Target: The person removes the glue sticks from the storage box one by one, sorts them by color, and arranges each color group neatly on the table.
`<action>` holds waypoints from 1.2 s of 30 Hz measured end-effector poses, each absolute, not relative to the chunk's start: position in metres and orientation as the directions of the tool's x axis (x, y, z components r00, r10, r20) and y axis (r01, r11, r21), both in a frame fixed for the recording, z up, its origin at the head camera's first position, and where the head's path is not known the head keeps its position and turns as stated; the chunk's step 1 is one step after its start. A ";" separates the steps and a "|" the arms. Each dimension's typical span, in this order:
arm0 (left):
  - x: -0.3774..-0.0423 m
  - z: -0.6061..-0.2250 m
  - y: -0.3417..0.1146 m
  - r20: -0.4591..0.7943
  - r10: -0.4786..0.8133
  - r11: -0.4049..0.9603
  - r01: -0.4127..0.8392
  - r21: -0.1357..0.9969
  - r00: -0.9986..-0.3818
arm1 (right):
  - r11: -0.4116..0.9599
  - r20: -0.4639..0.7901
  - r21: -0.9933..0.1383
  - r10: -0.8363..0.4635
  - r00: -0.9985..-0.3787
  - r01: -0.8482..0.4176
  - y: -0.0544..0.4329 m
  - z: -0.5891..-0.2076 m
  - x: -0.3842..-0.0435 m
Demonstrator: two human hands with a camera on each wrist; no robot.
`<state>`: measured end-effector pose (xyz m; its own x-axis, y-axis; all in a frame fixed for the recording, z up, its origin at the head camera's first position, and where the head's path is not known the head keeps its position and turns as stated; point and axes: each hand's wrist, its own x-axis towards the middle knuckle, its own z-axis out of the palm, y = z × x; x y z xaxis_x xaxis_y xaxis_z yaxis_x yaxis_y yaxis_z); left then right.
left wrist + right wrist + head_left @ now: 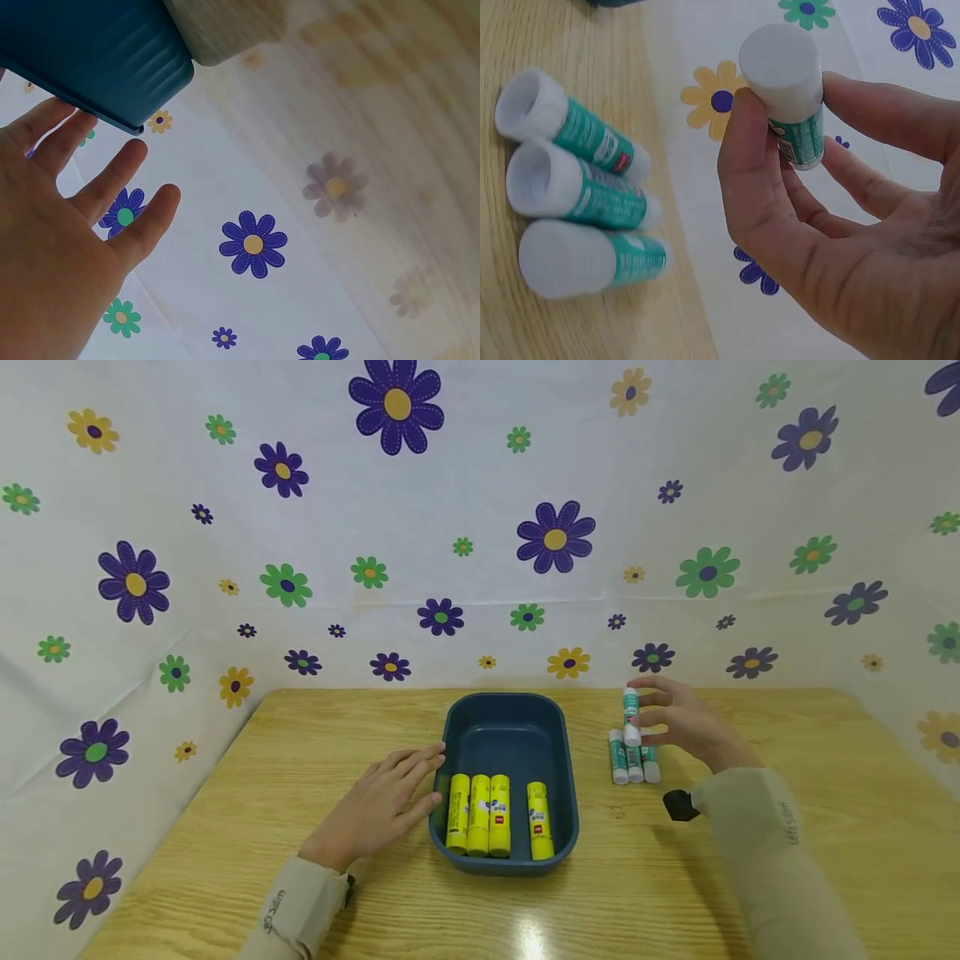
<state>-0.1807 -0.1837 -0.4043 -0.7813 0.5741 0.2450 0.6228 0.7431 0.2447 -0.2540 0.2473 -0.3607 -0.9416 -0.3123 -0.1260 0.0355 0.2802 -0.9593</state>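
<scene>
One wooden table [615, 893] before flowered cloth [480, 485]; right grip [688, 720] pinches a white-teal stick [631, 712], left grip [377, 808] spread.

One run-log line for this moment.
right hand: holds white-green tube | left hand: at left side of blue bin | bin: four yellow tubes | table: three white-green tubes, side by side

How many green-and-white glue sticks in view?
4. One glue stick is in the right hand; three lie side by side on the table, right of the tray: left stick, middle stick, right stick. None appears hidden.
</scene>
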 end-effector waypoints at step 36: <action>-0.180 -0.404 -0.184 0.221 0.573 0.757 0.613 0.224 -0.789 | 0.581 -0.293 -0.802 -0.179 -0.939 0.140 0.288 -0.390 -0.247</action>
<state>-0.1800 -0.1838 -0.4037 -0.7890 0.5732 0.2213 0.6132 0.7574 0.2245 -0.2470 0.2879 -0.3898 -0.9393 -0.1788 -0.2929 0.1396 0.5807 -0.8021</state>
